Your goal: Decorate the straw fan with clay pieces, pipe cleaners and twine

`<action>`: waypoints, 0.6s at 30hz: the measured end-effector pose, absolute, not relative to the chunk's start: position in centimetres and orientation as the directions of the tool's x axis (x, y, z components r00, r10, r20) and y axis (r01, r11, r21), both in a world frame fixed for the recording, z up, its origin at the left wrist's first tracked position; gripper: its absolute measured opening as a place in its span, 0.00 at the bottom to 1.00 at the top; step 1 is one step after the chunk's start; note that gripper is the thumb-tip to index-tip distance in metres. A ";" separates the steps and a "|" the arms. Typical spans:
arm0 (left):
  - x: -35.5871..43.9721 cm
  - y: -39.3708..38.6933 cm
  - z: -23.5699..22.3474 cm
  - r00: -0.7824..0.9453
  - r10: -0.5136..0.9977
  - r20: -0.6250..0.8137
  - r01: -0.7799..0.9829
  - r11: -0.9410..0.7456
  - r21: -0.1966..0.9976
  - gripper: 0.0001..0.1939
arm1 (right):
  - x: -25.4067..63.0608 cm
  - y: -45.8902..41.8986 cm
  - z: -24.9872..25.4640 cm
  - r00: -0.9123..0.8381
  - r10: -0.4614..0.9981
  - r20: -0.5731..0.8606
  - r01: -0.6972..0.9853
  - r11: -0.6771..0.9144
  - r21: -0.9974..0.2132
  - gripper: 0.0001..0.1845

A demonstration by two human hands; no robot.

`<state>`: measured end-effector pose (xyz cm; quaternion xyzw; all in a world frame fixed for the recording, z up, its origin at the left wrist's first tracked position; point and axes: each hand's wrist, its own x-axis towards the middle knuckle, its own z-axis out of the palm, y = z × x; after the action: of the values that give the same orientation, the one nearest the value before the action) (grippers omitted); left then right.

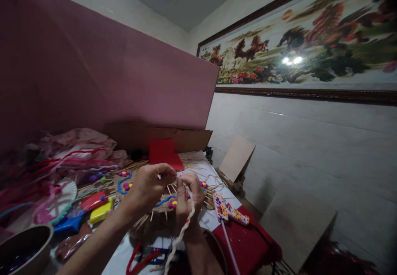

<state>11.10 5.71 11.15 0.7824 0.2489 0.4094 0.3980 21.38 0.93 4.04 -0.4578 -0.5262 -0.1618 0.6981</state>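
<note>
My left hand [153, 186] is closed in a pinch, fingertips meeting those of my right hand over the craft piece. Between them is the end of a cream twisted cord [182, 231], which trails down across my right hand [191, 194] and wrist. My right thumb and fingers are closed on it. Just beneath lies a brown craft piece [161, 209] with thin sticks poking out, blue wavy strips [123, 187] and pink-purple flowers with yellow centres [173, 203]. My hands partly hide this piece.
A flower-patterned glue gun [221, 206] lies to the right on red cloth [245, 246]. At left are yellow [101, 211], red and blue clay packs, pink fuzzy stems and a bowl [46, 235]. Red card [164, 153] stands behind; red pipe cleaners [139, 262] lie in front.
</note>
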 end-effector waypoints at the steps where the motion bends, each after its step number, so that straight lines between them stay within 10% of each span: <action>1: 11.0 5.7 11.2 0.545 0.711 0.445 0.093 -0.578 0.810 0.05 | 21.4 0.9 4.1 0.382 0.252 0.889 0.714 0.530 -0.458 0.06; 13: 11.9 6.1 9.6 0.601 0.788 0.132 -0.249 0.028 0.968 0.09 | 20.9 1.0 4.2 0.322 0.220 0.921 0.714 0.583 -0.389 0.06; 18: 12.2 5.6 9.7 0.490 0.852 0.185 -0.199 -0.097 0.975 0.09 | 20.9 1.1 4.0 0.403 0.257 0.879 0.691 0.544 -0.476 0.05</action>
<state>12.24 5.59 9.72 0.6052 0.2699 0.4271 0.6152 20.89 1.07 3.98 -0.4520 -0.5244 -0.1539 0.7050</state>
